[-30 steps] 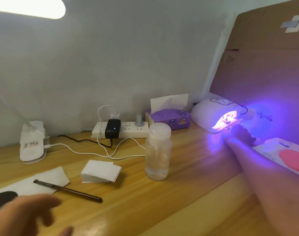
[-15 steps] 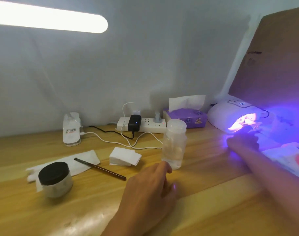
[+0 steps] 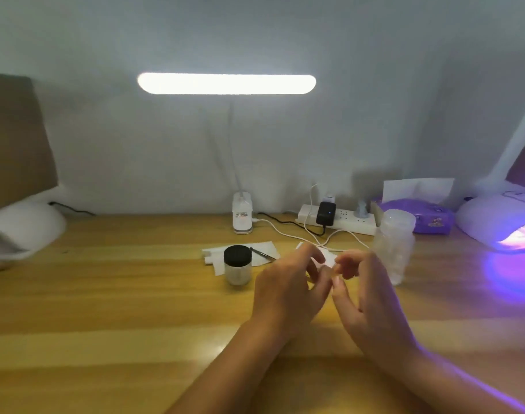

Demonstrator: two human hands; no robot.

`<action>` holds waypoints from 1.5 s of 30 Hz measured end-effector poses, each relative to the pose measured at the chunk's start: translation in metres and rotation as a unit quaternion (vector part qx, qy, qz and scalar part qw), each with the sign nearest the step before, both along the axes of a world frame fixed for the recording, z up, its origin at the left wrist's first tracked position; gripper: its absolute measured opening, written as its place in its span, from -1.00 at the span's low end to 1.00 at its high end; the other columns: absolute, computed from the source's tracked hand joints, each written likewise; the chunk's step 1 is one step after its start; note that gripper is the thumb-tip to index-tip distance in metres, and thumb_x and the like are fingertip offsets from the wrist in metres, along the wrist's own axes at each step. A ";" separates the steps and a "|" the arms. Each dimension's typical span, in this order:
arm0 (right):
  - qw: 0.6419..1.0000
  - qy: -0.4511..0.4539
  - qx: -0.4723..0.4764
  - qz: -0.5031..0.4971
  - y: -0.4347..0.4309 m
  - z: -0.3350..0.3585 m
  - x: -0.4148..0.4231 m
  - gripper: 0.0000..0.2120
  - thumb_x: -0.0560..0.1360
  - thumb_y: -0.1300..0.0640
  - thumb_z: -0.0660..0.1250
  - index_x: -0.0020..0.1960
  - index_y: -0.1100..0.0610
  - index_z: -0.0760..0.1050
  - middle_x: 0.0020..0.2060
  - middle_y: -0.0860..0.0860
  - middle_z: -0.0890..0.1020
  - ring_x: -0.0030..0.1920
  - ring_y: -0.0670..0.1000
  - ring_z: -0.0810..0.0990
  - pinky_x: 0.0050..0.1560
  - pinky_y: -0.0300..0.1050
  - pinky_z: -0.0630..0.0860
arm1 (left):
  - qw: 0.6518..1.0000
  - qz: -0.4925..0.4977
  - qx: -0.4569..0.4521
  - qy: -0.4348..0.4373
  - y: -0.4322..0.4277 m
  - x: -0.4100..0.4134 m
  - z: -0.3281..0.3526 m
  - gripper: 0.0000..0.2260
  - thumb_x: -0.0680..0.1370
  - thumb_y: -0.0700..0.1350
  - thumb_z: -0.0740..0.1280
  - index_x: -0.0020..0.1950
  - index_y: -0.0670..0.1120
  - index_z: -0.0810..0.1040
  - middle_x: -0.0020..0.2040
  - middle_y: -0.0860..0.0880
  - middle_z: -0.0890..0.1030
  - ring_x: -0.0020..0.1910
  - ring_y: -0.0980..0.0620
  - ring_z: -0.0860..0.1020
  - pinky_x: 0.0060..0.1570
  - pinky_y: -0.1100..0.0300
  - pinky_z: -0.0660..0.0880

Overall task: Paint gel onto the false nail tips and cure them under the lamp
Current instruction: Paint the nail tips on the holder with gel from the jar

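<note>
Curing lamp (image 3: 494,222) is glowing violet at the table's (image 3: 106,294) far right. We are holding left hand (image 3: 288,291) and right hand (image 3: 371,297) mid-table, curled fingertips close together; blur is hiding whether either grip has anything. Black-lidded jar (image 3: 238,264) is standing just left.

Wooden desk (image 3: 106,294) bearing a lit bar lamp (image 3: 226,83), power strip (image 3: 347,221) with black adapter (image 3: 326,213), purple tissue box (image 3: 431,216) and clear bottle (image 3: 394,246).

Head-worn camera faces the wall (image 3: 285,150) across the desk (image 3: 106,309) (angled slightly down).
</note>
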State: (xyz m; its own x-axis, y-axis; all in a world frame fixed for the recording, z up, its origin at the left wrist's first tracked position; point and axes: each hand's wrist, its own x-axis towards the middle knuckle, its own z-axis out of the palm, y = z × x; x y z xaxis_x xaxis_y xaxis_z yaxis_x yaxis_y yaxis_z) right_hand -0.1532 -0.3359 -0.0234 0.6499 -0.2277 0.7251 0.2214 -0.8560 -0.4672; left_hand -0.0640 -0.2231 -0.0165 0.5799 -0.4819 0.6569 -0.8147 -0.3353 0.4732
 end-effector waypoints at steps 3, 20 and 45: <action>0.994 0.086 0.062 0.011 0.029 0.002 0.028 -0.68 0.50 0.22 0.39 0.14 0.03 0.32 -0.03 -0.12 0.46 -0.03 -0.09 0.49 -0.05 -0.24 0.48 | 0.994 0.093 -0.054 0.002 0.056 0.027 0.008 -0.93 0.53 -0.02 0.40 -0.05 0.07 0.53 -0.35 0.22 0.52 -0.40 0.21 0.50 -0.41 0.36 0.41; 0.981 0.174 -0.058 -0.057 0.088 0.000 0.076 -0.79 0.50 0.05 0.38 0.11 -0.05 0.43 -0.10 -0.15 0.48 -0.11 -0.10 0.50 -0.17 -0.08 0.55 | 0.861 0.346 -0.168 0.332 0.246 0.144 -0.014 -0.81 0.52 0.08 0.36 0.04 0.06 0.44 -0.09 0.11 0.58 -0.18 0.06 0.55 -0.30 0.19 0.39; 0.974 0.049 -0.177 0.136 0.170 -0.007 0.095 -0.66 0.16 0.22 0.63 -0.19 -0.01 0.56 -0.39 -0.20 0.54 -0.45 -0.12 0.48 -0.48 -0.19 0.50 | 0.762 0.541 -0.111 0.337 0.357 0.173 -0.002 -0.52 0.42 0.17 0.44 0.23 -0.07 0.52 0.17 -0.09 0.58 0.15 -0.17 0.54 0.12 -0.05 0.54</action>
